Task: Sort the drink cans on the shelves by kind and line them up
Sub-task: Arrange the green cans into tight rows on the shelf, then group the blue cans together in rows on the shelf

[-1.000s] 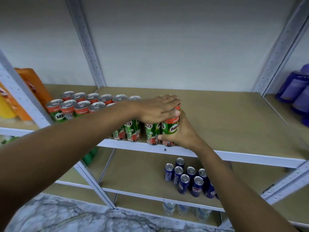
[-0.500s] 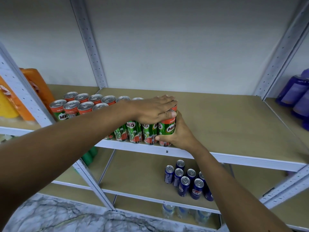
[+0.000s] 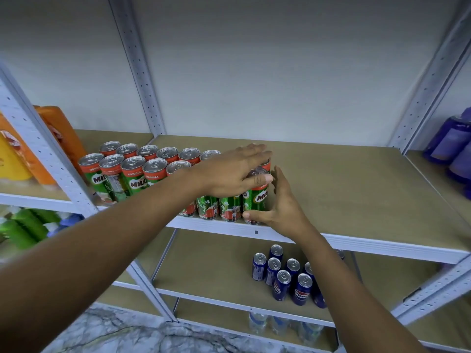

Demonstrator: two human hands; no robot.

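Two rows of green and red Milo cans (image 3: 132, 174) stand along the front left of the upper shelf (image 3: 344, 189). My left hand (image 3: 229, 171) lies flat over the tops of the cans at the rows' right end, thumb on the lid of the end Milo can (image 3: 256, 200). My right hand (image 3: 280, 205) is beside that can, its thumb touching the can's base and its fingers straight up along the can's right side. Several blue cans (image 3: 283, 278) stand in a loose cluster on the lower shelf (image 3: 204, 266), partly hidden by my right forearm.
Orange and yellow bottles (image 3: 58, 138) stand in the bay to the left, purple bottles (image 3: 453, 143) at the far right, green bottles (image 3: 23, 225) lower left. Clear water bottles (image 3: 280, 324) sit on the bottom shelf. Grey uprights (image 3: 38, 138) frame each bay.
My right hand has loosened from wrapping the end Milo can to straight fingers beside it. My left hand stays flat on the can tops.
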